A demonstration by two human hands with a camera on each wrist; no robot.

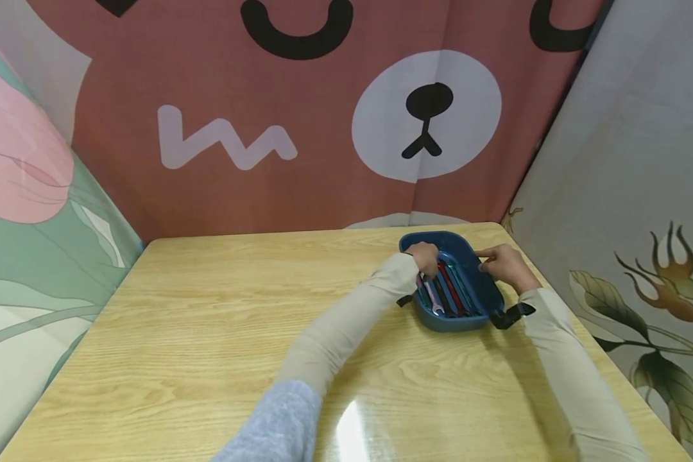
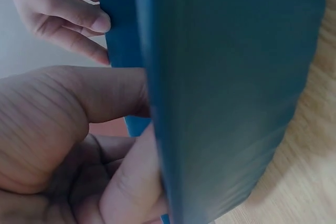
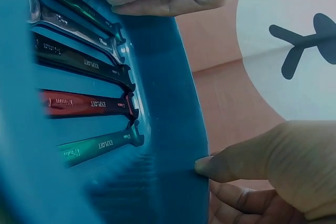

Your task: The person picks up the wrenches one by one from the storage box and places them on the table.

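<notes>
Five wrenches (image 1: 451,290) noted, lying side by side lengthwise on the floor of a blue tray (image 1: 450,325). Counting from my left: green wrench (image 3: 81,8), silver wrench (image 3: 76,31), black wrench (image 3: 79,62), red wrench (image 3: 86,104) and second green wrench (image 3: 100,145). The tray stands near the far edge of the counter (image 1: 208,321), toward its far right corner.

My right grip (image 1: 504,266) pinches the tray's right rim, thumb on the inner face, fingers behind the wall. My left grip (image 1: 424,258) reaches over the left rim, thumb and fingers bent inward. The fingertips show near the leftmost wrench; whether they hold anything I cannot tell, since the wall hides part of them.

Findings on method, in my judgement: I should use the right pinch as the anchor, pressing down lightly, because thin walls like these would likely flex or let the tray slide toward the counter's far edge. Bare metal should be slick and hard to pick from a flat floor, so I would take a wrench by the middle of its shank and tip one end up first. The left wrist should clear the rim, and the row should not be raked sideways, lest the wrenches cross. The printed curtain (image 1: 237,192) rises behind the far edge; outward swings there should be short.
</notes>
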